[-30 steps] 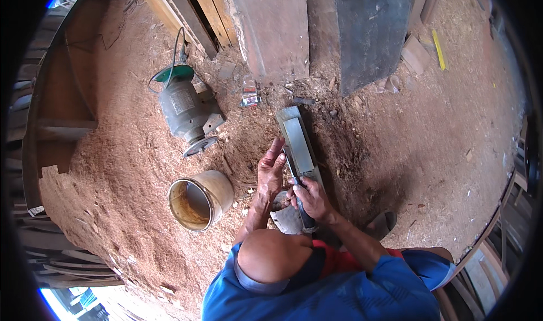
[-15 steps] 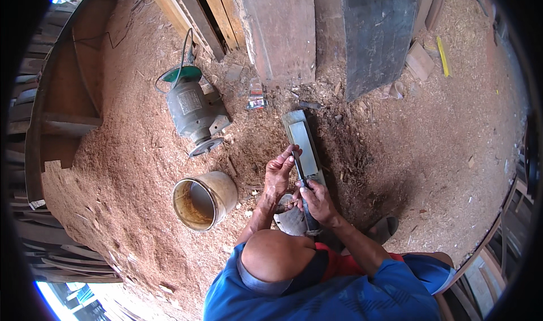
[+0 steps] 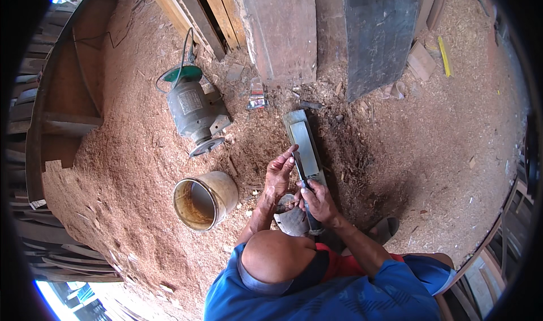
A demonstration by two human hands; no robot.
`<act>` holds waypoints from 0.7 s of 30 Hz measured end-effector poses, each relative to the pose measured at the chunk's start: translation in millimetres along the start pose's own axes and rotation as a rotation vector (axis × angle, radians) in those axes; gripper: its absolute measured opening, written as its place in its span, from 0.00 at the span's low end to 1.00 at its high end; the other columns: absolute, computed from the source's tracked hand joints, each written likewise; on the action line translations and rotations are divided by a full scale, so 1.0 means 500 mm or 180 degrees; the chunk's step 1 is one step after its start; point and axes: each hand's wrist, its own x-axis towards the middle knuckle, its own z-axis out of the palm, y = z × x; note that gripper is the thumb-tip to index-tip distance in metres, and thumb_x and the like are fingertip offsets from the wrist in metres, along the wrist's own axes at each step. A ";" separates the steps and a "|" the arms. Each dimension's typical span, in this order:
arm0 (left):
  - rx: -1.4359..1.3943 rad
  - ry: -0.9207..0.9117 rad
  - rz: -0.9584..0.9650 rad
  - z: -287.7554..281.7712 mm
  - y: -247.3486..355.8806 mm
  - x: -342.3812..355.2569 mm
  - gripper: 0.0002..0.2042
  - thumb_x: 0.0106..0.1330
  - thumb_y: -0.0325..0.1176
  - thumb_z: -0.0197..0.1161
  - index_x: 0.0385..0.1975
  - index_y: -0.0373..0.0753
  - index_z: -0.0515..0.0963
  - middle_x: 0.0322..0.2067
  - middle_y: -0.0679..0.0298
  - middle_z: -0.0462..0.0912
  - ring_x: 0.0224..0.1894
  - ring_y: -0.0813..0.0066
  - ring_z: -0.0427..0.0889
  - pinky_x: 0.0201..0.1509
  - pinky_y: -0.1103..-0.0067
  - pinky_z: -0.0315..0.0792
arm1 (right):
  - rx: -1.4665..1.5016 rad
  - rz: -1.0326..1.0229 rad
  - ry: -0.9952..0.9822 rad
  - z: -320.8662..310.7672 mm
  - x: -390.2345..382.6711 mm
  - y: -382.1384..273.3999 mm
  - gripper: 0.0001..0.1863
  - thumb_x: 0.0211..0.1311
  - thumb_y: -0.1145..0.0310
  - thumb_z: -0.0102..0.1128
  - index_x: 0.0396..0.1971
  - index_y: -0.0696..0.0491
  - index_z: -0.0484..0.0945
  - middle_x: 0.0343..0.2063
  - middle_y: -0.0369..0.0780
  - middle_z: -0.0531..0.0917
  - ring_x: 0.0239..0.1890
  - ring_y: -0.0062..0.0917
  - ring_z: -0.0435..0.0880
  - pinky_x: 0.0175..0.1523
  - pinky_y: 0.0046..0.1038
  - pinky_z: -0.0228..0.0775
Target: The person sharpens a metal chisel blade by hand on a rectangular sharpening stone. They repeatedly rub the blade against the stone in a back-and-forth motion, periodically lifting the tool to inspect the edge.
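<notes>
Between my two hands is a narrow dark blade (image 3: 299,166), apparently a chisel, though its exact kind is hard to make out. The thumb and fingers of my left hand (image 3: 278,173) pinch its far end. My right hand (image 3: 320,202) wraps round its near end, fingers closed. Just right of the blade lies a smooth grey sharpening stone (image 3: 306,146) on a longer block (image 3: 294,116). Whether blade and stone touch I cannot tell. A small pale container (image 3: 292,224) stands below my hands, partly hidden by my right hand.
A stained bucket (image 3: 224,194) with liquid is on the left. Beyond it lies a grey electric motor (image 3: 189,107) with a disc and cable. Boards (image 3: 379,44) lean at the far side. A yellow strip (image 3: 444,56) lies far right. Shavings and dust cover the ground (image 3: 136,168).
The blade has turned slightly, showing a broader dark face, and its near end is less visible. Both hands keep almost the same place and grip.
</notes>
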 end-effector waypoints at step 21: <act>0.0061 0.0170 -0.0376 -0.020 0.026 0.009 0.30 0.68 0.24 0.69 0.68 0.35 0.66 0.45 0.59 0.87 0.40 0.78 0.85 0.37 0.84 0.80 | -0.0892 0.0339 -0.0230 -0.058 -0.001 -0.058 0.36 0.68 0.71 0.51 0.77 0.54 0.56 0.35 0.44 0.86 0.29 0.28 0.84 0.44 0.31 0.79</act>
